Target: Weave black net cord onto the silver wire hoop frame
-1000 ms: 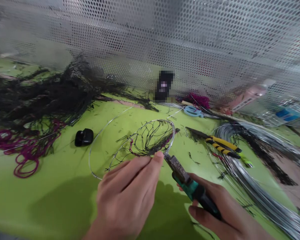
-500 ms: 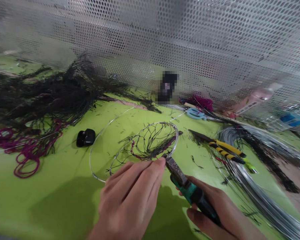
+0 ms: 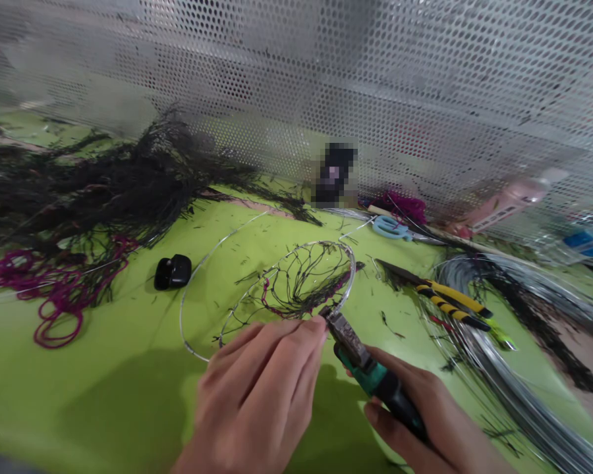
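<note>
Over the last second the change is small: the pliers [image 3: 368, 372] have edged in so that their nose sits right against the left hand's fingertips, over the near right side of the wire hoop [image 3: 351, 276], while the view has slid a little and the loose tools lie as they were. That reads as close work at one spot on the hoop rather than any shift of the whole piece. The hoop lies on the tabletop [image 3: 123, 329] just beyond the hands, with black net [image 3: 304, 301] strung inside it. The left hand [image 3: 261, 388] has thumb and fingers pressed together, seemingly pinching the hoop's wire; the right hand [image 3: 427, 408] is wrapped around the pliers' handles. Much is hard to make out: the left hand covers the hoop's near edge and the pinched wire, and whether the pliers' jaws are biting it or merely resting there, I cannot tell. The right fingers are mostly hidden under the handles, and both wrists are cut off below. Farther back, a dark shape [image 3: 333, 174] is pixelated, the bottle [image 3: 504, 203] looks hazy, and the wire coil [image 3: 499, 378] runs out at the lower right.
</note>
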A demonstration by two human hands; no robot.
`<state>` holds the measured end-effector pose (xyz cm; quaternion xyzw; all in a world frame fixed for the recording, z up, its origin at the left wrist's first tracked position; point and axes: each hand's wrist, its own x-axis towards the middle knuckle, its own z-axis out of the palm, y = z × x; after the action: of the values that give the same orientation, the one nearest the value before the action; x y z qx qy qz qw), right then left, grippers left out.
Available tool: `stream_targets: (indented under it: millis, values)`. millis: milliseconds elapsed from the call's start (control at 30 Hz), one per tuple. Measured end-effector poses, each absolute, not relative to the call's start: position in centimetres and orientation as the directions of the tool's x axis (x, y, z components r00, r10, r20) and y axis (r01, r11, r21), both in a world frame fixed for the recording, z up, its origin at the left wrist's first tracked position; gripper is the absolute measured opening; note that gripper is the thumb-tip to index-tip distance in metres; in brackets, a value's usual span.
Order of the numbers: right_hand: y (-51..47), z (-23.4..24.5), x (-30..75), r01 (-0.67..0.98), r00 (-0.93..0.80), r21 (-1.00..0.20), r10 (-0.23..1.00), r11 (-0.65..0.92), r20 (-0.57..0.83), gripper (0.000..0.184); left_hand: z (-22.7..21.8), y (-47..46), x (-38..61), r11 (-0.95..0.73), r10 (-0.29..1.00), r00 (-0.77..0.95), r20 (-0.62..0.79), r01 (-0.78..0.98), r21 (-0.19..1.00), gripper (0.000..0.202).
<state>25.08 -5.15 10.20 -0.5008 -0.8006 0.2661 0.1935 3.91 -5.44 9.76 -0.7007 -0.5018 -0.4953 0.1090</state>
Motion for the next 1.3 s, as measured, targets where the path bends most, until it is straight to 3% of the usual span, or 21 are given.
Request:
stream_targets:
  millis: [133,233,433,733,967,1133,1300]
  values:
    - [-4.6,9.8,25.0,0.657,-0.492,-0.603,0.863,0.452,0.111,0.04,10.2,-5.5,4.0,-0.511,0.548,0.028,0.836,0.802,0.308,0.008]
    - [-4.3,9.2,25.4,0.641,-0.532,-0.576,0.835,0.507,0.143,0.04,10.6,-5.6,4.1,-0.498,0.581,0.016,0.814,0.797,0.34,0.008]
    - [-4.1,7.7,25.7,0.642,-0.544,-0.62,0.838,0.45,0.045,0.034,10.5,-5.9,4.3,-0.431,0.57,-0.024,0.821,0.843,0.323,0.009]
    - [-2.6,7.9,24.8,0.496,-0.557,-0.723,0.815,0.48,0.158,0.019,12.5,-5.6,4.1,-0.431,0.581,-0.007,0.814,0.846,0.314,0.007]
    - [-1.2,10.4,23.8,0.447,-0.508,-0.72,0.813,0.531,0.284,0.01,16.4,-4.3,3.3,-0.448,0.518,0.114,0.848,0.881,0.155,0.007]
    - [-0.3,12.1,23.6,0.399,-0.462,-0.716,0.8,0.573,0.382,0.02,19.3,-3.5,3.7,-0.475,0.47,0.184,0.863,0.877,0.071,0.012]
    - [0.5,12.9,23.9,0.365,-0.372,-0.703,0.788,0.61,0.49,0.004,21.9,-3.5,4.5,-0.461,0.471,0.243,0.848,0.887,0.002,0.019]
